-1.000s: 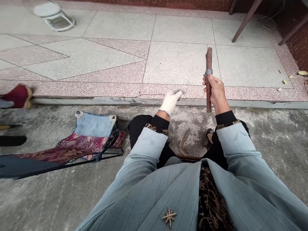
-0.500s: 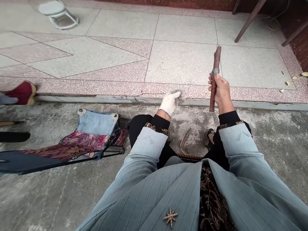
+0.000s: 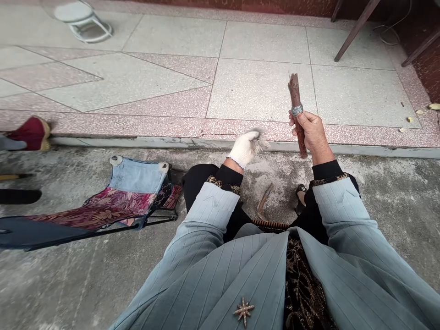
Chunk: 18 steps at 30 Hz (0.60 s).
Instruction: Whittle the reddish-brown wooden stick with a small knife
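Note:
My right hand (image 3: 313,132), bare, grips a brown wooden stick (image 3: 294,89) below its middle. A band of grey wire or cord (image 3: 297,109) is wound round the stick just above my thumb. The stick's upper end is rough and leans a little left; its lower end shows beneath my fingers. My left hand (image 3: 248,145) wears a white knit glove with a greyish finger area. Its fingers are loosely curled and apart, with nothing visible in them, left of the stick and not touching it. On the ground between my feet lies a bent brown piece (image 3: 264,202), partly hidden by my clothes.
A low tiled step (image 3: 254,91) runs across in front of me. To the left stands a folding fabric chair (image 3: 120,197). Another person's red shoe (image 3: 32,133) is at the far left. A white stool (image 3: 80,18) and brown wooden legs (image 3: 357,30) stand at the back.
The stick first shifted slightly right, then came back left and now tilts its top to the left. My left hand has stayed nearly in place, its fingers opening a little.

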Each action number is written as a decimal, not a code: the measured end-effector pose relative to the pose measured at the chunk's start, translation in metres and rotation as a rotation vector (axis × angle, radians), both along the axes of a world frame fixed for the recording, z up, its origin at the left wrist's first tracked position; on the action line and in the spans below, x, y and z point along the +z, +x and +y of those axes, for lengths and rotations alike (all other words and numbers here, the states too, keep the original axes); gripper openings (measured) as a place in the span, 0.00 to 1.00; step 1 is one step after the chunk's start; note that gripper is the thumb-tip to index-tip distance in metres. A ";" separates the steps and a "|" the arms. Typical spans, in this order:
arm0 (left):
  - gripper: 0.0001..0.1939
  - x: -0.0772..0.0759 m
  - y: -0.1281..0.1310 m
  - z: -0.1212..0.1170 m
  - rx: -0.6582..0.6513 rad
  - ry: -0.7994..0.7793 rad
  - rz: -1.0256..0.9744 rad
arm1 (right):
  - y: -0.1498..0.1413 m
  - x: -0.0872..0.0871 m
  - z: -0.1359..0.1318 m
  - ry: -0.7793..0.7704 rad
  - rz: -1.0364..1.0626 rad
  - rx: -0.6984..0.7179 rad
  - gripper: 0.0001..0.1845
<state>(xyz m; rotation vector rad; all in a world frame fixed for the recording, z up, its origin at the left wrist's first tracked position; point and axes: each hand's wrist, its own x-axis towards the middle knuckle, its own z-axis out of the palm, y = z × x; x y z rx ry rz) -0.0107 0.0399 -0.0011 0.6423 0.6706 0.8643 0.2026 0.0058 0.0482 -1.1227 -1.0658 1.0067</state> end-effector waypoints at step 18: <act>0.18 0.026 -0.003 -0.009 -0.018 0.711 0.646 | 0.012 0.013 -0.001 0.045 0.035 -0.074 0.30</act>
